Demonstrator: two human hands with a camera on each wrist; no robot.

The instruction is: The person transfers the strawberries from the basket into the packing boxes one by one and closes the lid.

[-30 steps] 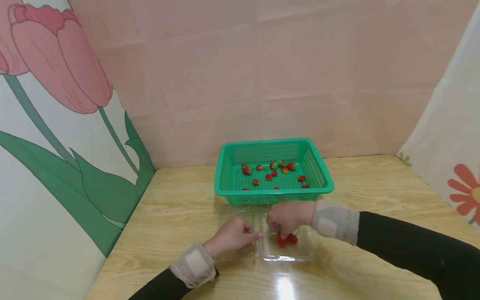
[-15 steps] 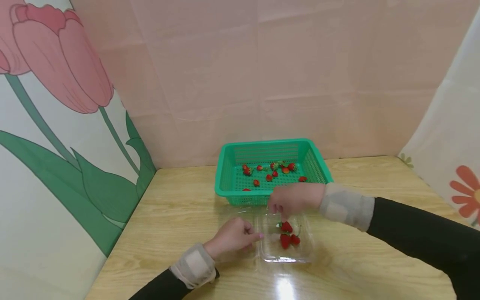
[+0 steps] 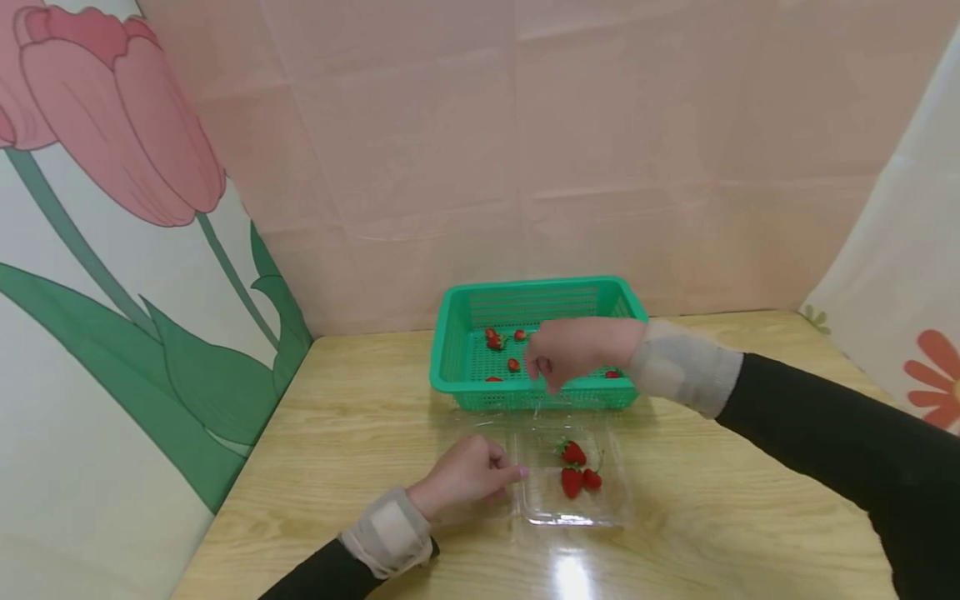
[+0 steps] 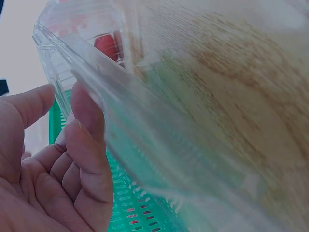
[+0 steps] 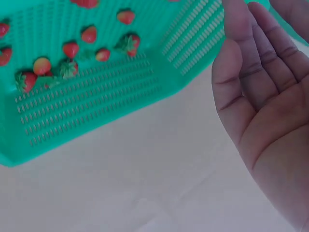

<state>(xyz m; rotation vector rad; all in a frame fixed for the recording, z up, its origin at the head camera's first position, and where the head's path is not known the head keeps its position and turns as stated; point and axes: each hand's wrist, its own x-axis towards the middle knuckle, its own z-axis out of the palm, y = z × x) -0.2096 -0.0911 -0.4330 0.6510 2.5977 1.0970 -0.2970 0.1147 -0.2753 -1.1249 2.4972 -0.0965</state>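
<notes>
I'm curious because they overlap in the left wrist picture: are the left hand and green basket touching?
Apart. The head view shows a gap between the left hand and the green basket, with tabletop visible there through clear plastic.

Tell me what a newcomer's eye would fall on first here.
Probably the bright green basket at the back of the table, with strawberries scattered inside. Next, the three red strawberries in the clear container before it, the left hand at its edge. The big pink tulip at far left may also stand out.

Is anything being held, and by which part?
The left hand seems to pinch the clear container by its middle edge; the right hand holds nothing visible.
</notes>
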